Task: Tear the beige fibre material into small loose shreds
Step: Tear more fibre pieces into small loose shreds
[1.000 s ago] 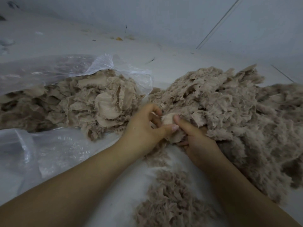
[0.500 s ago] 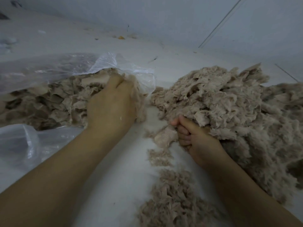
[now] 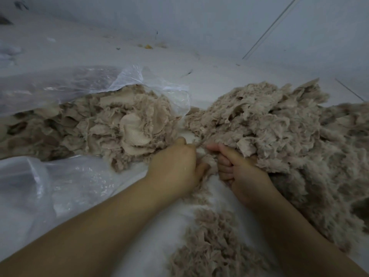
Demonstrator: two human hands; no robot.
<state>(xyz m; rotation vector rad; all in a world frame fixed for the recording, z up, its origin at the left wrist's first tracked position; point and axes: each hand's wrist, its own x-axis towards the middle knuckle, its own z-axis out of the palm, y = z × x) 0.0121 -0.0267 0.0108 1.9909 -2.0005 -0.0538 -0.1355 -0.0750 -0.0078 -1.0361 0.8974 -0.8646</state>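
My left hand point(image 3: 175, 166) and my right hand point(image 3: 241, 172) sit close together at the middle of the view, knuckles nearly facing, with a small wad of beige fibre material point(image 3: 208, 163) caught between them. My left fingers are curled over and my thumb presses in from below, so that hand pinches one end of the wad. My right fingers are folded tight into a fist round the other end, the thumb laid along the top. A thin twisted strand point(image 3: 196, 144) of the same fibre runs from the top of my left hand across to my right.

Just beside my right hand, touching its back, rises the big loose heap of shredded beige fibre point(image 3: 283, 136), which spreads away to the right edge of the view. It looks fluffy, ragged and frayed, with wispy torn edges. To the left of my left hand lies another mass of beige fibre in flatter, sheet-like pieces point(image 3: 111, 130), spilling from the mouth of a clear crinkled plastic bag point(image 3: 83, 84); its nearest edge is close to my left knuckles. Below my hands, between my forearms, a smaller scatter of beige shreds point(image 3: 211, 236) lies on the white sheet point(image 3: 159, 236) that covers the surface.
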